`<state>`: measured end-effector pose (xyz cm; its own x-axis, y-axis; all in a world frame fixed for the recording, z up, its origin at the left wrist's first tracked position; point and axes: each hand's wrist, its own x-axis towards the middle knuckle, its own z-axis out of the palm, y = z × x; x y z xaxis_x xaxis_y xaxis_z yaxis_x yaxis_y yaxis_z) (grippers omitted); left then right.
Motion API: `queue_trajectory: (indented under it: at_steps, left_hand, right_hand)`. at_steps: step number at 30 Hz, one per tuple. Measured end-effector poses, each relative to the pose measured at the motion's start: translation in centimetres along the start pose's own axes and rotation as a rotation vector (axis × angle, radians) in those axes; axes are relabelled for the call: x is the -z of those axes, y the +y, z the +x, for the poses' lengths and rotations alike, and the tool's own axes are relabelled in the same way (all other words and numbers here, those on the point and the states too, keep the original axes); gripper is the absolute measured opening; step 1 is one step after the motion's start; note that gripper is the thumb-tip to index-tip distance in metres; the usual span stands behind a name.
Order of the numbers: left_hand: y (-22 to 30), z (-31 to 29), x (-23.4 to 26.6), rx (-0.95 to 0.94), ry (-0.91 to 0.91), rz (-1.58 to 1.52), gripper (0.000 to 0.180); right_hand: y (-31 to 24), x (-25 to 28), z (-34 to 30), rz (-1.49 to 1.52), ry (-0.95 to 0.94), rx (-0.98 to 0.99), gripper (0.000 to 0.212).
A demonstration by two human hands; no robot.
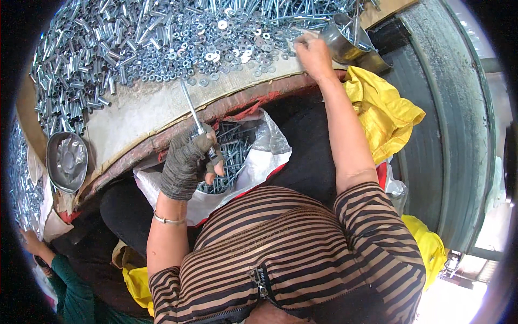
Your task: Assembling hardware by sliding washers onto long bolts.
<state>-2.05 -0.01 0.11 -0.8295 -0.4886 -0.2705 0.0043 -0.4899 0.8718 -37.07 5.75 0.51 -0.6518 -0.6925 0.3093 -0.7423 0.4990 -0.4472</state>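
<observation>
My left hand (186,156), in a grey fingerless glove, is closed around a long metal bolt (191,108). Its shank slants up toward the table edge, over a white sack (275,143) in my lap that holds many long bolts (232,154). My right hand (314,56) reaches to the far right of the table, beside a metal cup (342,46). Its fingers are pinched together at the edge of the hardware pile; what they hold, if anything, I cannot make out. Washers and nuts (221,51) lie left of that hand.
Metal sleeves (70,81) are heaped at the table's left. An oval metal dish (67,162) sits at the near left edge. Yellow sacks (377,105) bunch up by my right arm. At the lower left a co-worker's arm in a green sleeve (75,289) reaches toward another pile.
</observation>
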Motion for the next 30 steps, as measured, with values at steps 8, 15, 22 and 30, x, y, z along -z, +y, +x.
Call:
queue_trajectory:
  at_steps: [8, 15, 22, 30]
  left_hand:
    - [-0.3, 0.6, 0.8, -0.025, -0.019, -0.020, 0.034]
    - [0.8, -0.1, 0.4, -0.011, 0.026, -0.027, 0.030]
    - [0.5, -0.1, 0.4, -0.072, 0.100, 0.522, 0.025]
    - [0.0, -0.8, -0.2, -0.313, 0.204, 1.397, 0.021]
  right_hand:
    - [-0.9, -1.1, -2.1, -0.285, 0.019, 0.136, 0.025]
    - [-2.0, -0.2, -1.3, -0.362, -0.170, 0.004, 0.025]
    - [-2.6, -1.1, -2.0, -0.480, -0.098, 0.305, 0.022]
    - [-11.0, 2.3, -8.2, 1.024, -0.664, 0.044, 0.018]
